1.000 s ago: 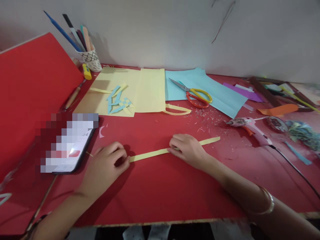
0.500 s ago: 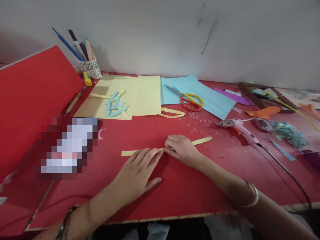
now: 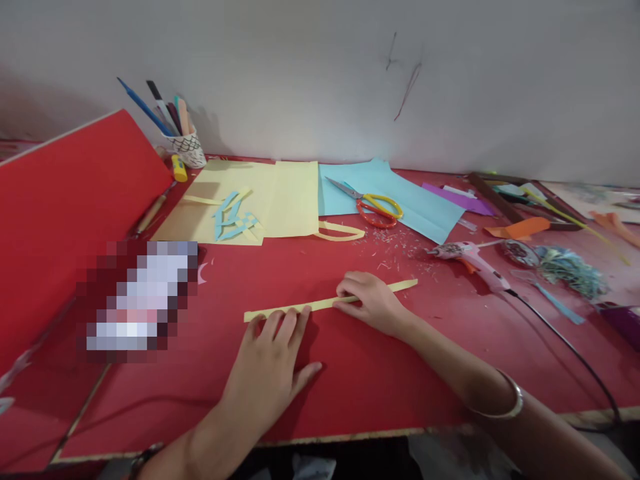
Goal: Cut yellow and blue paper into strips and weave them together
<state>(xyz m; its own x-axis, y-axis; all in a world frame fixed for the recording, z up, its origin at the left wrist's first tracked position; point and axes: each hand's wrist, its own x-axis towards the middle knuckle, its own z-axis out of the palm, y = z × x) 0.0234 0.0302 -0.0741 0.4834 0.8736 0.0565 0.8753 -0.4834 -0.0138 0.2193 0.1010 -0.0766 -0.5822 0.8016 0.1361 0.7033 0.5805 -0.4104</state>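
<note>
A narrow pale yellow paper strip (image 3: 324,306) lies across the red tabletop, slanting up a little towards the right. Flat over its left part rests my left hand (image 3: 270,353), fingers stretched and apart, fingertips touching the strip and thumb out to the side. My right hand (image 3: 367,301) is closed on the strip right of its middle, with curled fingers and thumb pinching it; part of the strip is hidden under that hand. Behind the hands, woven blue and yellow paper strips (image 3: 234,215) lie on yellow paper sheets (image 3: 293,200).
Red-and-yellow-handled scissors (image 3: 377,208) rest on blue paper (image 3: 415,203). At right lie a pink glue gun (image 3: 480,263) with a black cord and a fringed paper bundle (image 3: 570,270). A blurred phone-like object (image 3: 145,293) and a pen cup (image 3: 189,150) are at left.
My left hand has drawn back left along the strip, uncovering more of it between the hands. The right hand stays on the strip. The view has tilted slightly.
</note>
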